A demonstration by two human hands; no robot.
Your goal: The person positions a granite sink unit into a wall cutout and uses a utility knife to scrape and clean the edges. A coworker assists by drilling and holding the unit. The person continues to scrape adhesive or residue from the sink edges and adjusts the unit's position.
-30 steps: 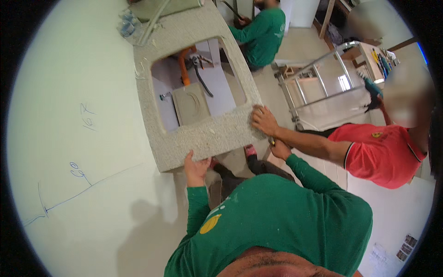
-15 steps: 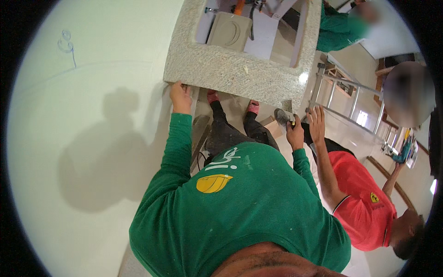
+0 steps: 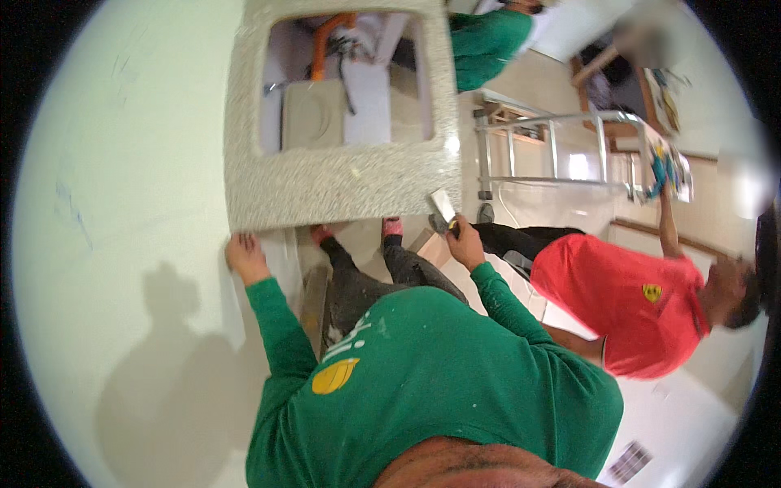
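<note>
A speckled stone countertop [image 3: 342, 183] with a rectangular cutout lies ahead of me. At its near left corner, beside the wall, my left hand [image 3: 246, 255] is closed with its fingers curled at the front edge. My right hand [image 3: 465, 244] is closed around the dark handle of a putty knife [image 3: 443, 206]. The knife's flat metal blade points up and left over the countertop's near right corner; whether it touches the stone I cannot tell.
Through the cutout show a beige box [image 3: 313, 114], an orange pipe [image 3: 321, 49] and a dark hose. The pale wall [image 3: 122, 203] borders my left. On the right are a metal ladder [image 3: 553, 150] and a person in red [image 3: 602, 301]; another in green [image 3: 492, 45] is farther back.
The countertop and both my hands now appear farther left and lower in the view. The person in red has drawn a hand away from beside my right hand.
</note>
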